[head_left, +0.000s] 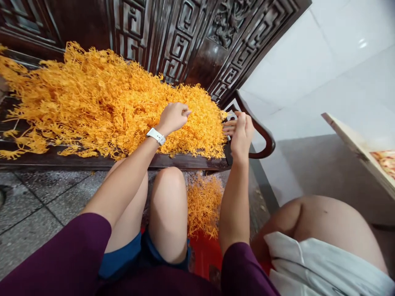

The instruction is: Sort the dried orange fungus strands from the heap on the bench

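A long heap of orange, stringy plastic-looking pieces (101, 98) covers the dark wooden bench. Over the right half of the heap is my left hand (175, 118), with a white watch on the wrist; its fingers are curled in, and anything inside them is hidden. My right hand (242, 133) is at the heap's right end, beside the bench's curved armrest. Its thumb and index finger are close together near a small yellow-orange piece (224, 115), while the other fingers point left. More orange strands (204, 205) stand in a red container (205, 253) by my right knee.
The bench's carved wooden back (180, 41) rises behind the heap, and its armrest (268, 144) curves out at the right. Another person's bare legs (333, 222) are at the lower right. A wooden board edge (354, 144) juts in from the right.
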Demonstrator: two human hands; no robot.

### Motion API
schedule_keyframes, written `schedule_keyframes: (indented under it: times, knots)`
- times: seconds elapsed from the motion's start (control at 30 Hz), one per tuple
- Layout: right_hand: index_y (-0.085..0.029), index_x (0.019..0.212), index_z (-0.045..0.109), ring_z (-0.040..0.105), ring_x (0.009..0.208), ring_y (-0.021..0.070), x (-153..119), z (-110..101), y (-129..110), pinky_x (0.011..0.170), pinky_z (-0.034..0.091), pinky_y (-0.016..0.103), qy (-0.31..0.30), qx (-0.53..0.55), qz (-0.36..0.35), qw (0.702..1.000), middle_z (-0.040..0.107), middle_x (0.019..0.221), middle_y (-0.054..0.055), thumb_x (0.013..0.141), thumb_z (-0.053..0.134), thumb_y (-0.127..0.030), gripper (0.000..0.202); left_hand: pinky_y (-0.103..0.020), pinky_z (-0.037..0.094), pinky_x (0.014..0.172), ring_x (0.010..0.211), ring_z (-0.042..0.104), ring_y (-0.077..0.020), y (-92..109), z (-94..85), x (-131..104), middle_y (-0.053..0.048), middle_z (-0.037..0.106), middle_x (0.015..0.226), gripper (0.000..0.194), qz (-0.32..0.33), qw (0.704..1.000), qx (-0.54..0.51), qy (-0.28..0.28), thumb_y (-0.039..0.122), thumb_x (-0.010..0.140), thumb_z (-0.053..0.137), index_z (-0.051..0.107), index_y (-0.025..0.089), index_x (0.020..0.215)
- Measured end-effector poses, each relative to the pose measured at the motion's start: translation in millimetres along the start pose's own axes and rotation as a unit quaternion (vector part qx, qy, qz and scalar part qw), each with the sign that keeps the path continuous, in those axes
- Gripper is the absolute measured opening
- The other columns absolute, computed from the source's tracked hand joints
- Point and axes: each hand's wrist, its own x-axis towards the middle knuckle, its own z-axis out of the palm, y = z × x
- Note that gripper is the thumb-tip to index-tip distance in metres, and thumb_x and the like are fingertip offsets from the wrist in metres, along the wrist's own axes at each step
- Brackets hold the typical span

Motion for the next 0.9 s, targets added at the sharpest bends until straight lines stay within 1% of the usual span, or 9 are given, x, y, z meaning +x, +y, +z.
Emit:
schedule_keyframes:
  times: [0.07, 0.17, 0.27, 0.37, 0.47, 0.57, 0.63, 0.73, 0.9]
  knots:
    - [-0.023, 0.127, 0.056, 0.068, 0.071, 0.0176, -4, 13, -6, 0.060, 0.056, 0.030, -0.024, 0.087, 0.029, 0.996, 0.069, 0.087, 0.006, 0.102, 0.043, -0.067, 0.052, -0.035, 0.043, 0.066, 0.066, 0.056, -0.0196, 1, 0.8, 0, -0.005, 0.057, 0.060, 0.028, -0.014, 0.999, 0.025, 0.025, 0.026, 0.091, 0.060, 0.063, 0.021, 0.064]
    - [-0.026, 0.111, 0.057, 0.067, 0.069, 0.0159, -7, 23, -17, 0.060, 0.057, 0.029, -0.047, 0.137, -0.001, 0.989, 0.068, 0.081, 0.002, 0.096, 0.060, -0.066, 0.042, -0.035, 0.043, 0.066, 0.068, 0.058, -0.0201, 0, 3.4, -1, -0.007, 0.062, 0.064, 0.024, -0.008, 0.999, 0.040, 0.021, 0.025, 0.089, 0.060, 0.066, 0.021, 0.066]
    - [-0.027, 0.099, 0.056, 0.066, 0.068, 0.0162, -9, 20, -30, 0.061, 0.057, 0.032, 0.006, 0.157, -0.048, 0.986, 0.064, 0.076, 0.000, 0.097, 0.060, -0.063, 0.036, -0.035, 0.042, 0.066, 0.070, 0.059, -0.0207, -4, 4.5, -1, -0.008, 0.065, 0.067, 0.022, -0.007, 0.999, 0.050, 0.013, 0.023, 0.089, 0.058, 0.068, 0.021, 0.069]
    - [-0.028, 0.098, 0.058, 0.064, 0.064, 0.0169, -14, 5, -44, 0.060, 0.056, 0.034, 0.036, 0.153, -0.083, 0.984, 0.061, 0.073, -0.001, 0.097, 0.061, -0.061, 0.033, -0.036, 0.042, 0.066, 0.070, 0.059, -0.0215, -8, 2.7, 0, -0.009, 0.064, 0.066, 0.026, -0.016, 0.998, 0.054, 0.021, 0.022, 0.089, 0.058, 0.066, 0.021, 0.065]
    - [-0.028, 0.103, 0.060, 0.065, 0.068, 0.0185, -18, -4, -50, 0.061, 0.054, 0.035, 0.051, 0.076, -0.093, 0.991, 0.062, 0.077, 0.002, 0.101, 0.052, -0.064, 0.037, -0.036, 0.044, 0.069, 0.073, 0.061, -0.0223, -9, 0.5, 1, -0.009, 0.063, 0.065, 0.028, -0.015, 0.999, 0.036, 0.027, 0.024, 0.091, 0.059, 0.065, 0.021, 0.063]
    - [-0.025, 0.116, 0.059, 0.068, 0.079, 0.0217, -20, -1, -45, 0.066, 0.054, 0.037, 0.087, -0.033, -0.083, 0.992, 0.064, 0.088, 0.005, 0.102, 0.045, -0.068, 0.047, -0.036, 0.045, 0.071, 0.076, 0.062, -0.0223, -5, 0.8, 1, -0.008, 0.064, 0.067, 0.024, -0.006, 0.999, 0.028, 0.021, 0.023, 0.091, 0.060, 0.068, 0.021, 0.068]
    - [-0.024, 0.121, 0.058, 0.068, 0.081, 0.0223, -20, 6, -38, 0.067, 0.054, 0.037, 0.064, -0.062, -0.057, 0.994, 0.065, 0.092, 0.007, 0.100, 0.048, -0.069, 0.051, -0.036, 0.045, 0.071, 0.076, 0.062, -0.0219, -1, 2.2, -1, -0.007, 0.065, 0.068, 0.023, 0.000, 0.999, 0.034, 0.011, 0.022, 0.090, 0.060, 0.070, 0.021, 0.070]
    - [-0.025, 0.117, 0.057, 0.068, 0.073, 0.0206, -16, 16, -27, 0.060, 0.052, 0.034, 0.010, 0.001, -0.008, 1.000, 0.063, 0.083, 0.004, 0.100, 0.048, -0.069, 0.048, -0.037, 0.045, 0.070, 0.075, 0.062, -0.0223, 2, 4.1, -3, -0.008, 0.066, 0.069, 0.024, 0.011, 0.998, 0.054, -0.006, 0.022, 0.090, 0.059, 0.070, 0.020, 0.070]
    - [-0.027, 0.099, 0.053, 0.058, 0.054, 0.0140, -13, 19, -38, 0.049, 0.044, 0.028, 0.023, 0.110, -0.030, 0.993, 0.053, 0.069, -0.003, 0.099, 0.058, -0.060, 0.033, -0.037, 0.046, 0.073, 0.078, 0.064, -0.0236, -1, 2.8, -4, -0.009, 0.066, 0.068, 0.024, -0.008, 0.999, 0.042, 0.006, 0.022, 0.091, 0.060, 0.073, 0.021, 0.071]
